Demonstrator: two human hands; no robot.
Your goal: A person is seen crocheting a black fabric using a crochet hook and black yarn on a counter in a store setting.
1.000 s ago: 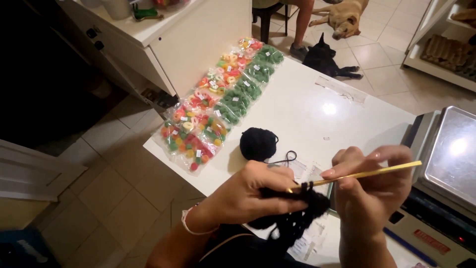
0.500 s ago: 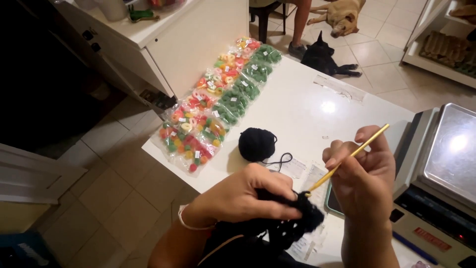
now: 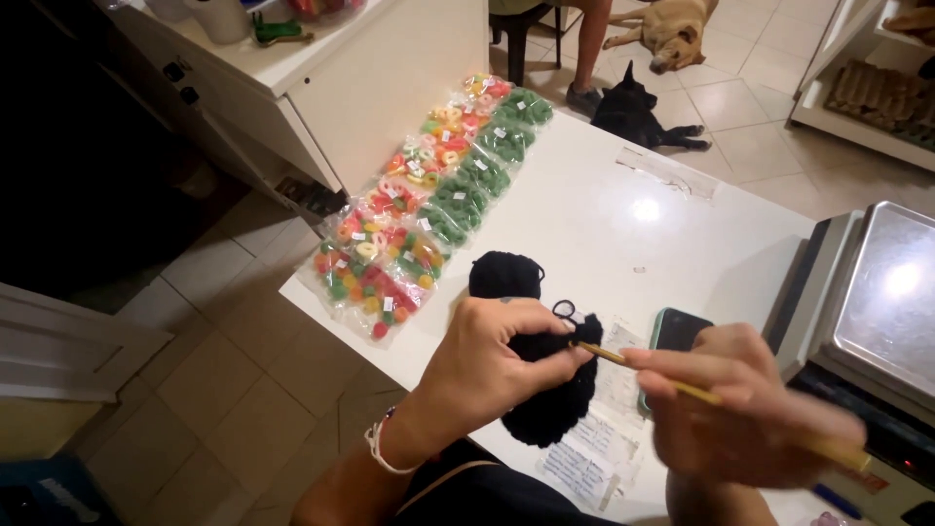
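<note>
My left hand (image 3: 492, 360) pinches a black crocheted piece (image 3: 560, 394) that hangs just above the near edge of the white table (image 3: 623, 214). My right hand (image 3: 750, 414), blurred by motion, grips a thin yellow crochet hook (image 3: 672, 380) whose tip is in the black work by my left fingers. A black ball of yarn (image 3: 504, 276) rests on the table just beyond my left hand, with a loop of yarn running towards the piece.
Rows of clear bags of coloured and green ring sweets (image 3: 429, 195) line the table's left edge. A phone (image 3: 677, 336) and paper notes (image 3: 594, 458) lie by my hands. A metal scale (image 3: 891, 292) stands at the right. A black dog (image 3: 638, 112) and a tan dog (image 3: 672, 29) lie on the floor beyond.
My right hand has swung the hook down from a raised slant to nearly level, pointing left into the work. The view has shifted closer over my hands.
</note>
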